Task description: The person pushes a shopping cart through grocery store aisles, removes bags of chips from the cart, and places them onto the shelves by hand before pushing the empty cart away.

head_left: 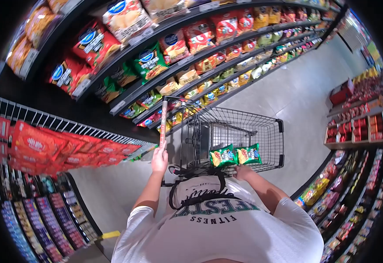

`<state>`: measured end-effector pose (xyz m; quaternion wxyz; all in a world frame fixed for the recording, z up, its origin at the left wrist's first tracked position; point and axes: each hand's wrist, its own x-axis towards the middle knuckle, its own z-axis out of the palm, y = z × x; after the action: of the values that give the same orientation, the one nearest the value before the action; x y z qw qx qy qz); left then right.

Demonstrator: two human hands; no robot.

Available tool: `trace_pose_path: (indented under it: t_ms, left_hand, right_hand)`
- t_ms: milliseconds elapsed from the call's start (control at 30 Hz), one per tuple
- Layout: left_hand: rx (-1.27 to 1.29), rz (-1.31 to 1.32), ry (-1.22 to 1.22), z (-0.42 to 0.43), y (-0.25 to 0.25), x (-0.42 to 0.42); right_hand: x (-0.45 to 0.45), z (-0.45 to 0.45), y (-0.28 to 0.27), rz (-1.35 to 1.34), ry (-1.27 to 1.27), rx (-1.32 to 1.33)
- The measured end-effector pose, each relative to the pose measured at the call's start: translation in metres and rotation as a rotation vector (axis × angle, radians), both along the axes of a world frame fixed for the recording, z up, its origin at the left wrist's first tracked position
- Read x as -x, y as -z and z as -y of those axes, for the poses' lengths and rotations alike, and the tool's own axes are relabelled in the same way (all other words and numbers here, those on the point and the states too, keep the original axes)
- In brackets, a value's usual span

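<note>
A black wire shopping cart [266,131] stands in front of me. My left hand [159,160] is wrapped round the lower end of its long handle bar [163,122]. Two green snack bags, one on the left [222,156] and one on the right [249,154], lie side by side at the near side of the basket. Just below the bags, at the cart's near edge, is my right hand [243,172]; its fingers are partly hidden, and whether it grips anything cannot be made out.
Shelves with snack bags [149,61] curve along the left and far side. Red packets [42,142] hang from a rack at the left. More stocked shelves [331,188] and a stand with red goods [358,129] are at the right. Grey floor [288,87] shows beyond the cart.
</note>
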<state>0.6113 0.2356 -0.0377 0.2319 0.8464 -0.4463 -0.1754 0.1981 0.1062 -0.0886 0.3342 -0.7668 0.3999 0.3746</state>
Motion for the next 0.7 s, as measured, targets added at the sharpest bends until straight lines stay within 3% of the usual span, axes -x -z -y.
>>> trace_pose_path:
  t_ms: [100,267,400,567,700]
  left_hand:
    - [-0.031,0.059,-0.091,-0.019,-0.011,0.002]
    - [-0.031,0.014,-0.211,-0.04,-0.018,0.003]
    - [0.136,0.012,-0.219,-0.063,0.001,-0.006]
    - [0.179,-0.076,-0.263,-0.081,-0.004,-0.009]
    - [0.242,-0.132,-0.282,-0.094,-0.01,-0.018]
  right_hand:
    - [0.038,0.003,0.047,0.042,0.02,-0.204]
    - [0.028,0.029,0.042,-0.06,0.019,-0.332]
    - [0.001,0.027,0.012,-0.142,-0.196,0.058]
    - [-0.057,-0.006,-0.018,-0.02,-0.208,0.108]
    - [-0.09,-0.025,0.009,-0.11,-0.432,0.149]
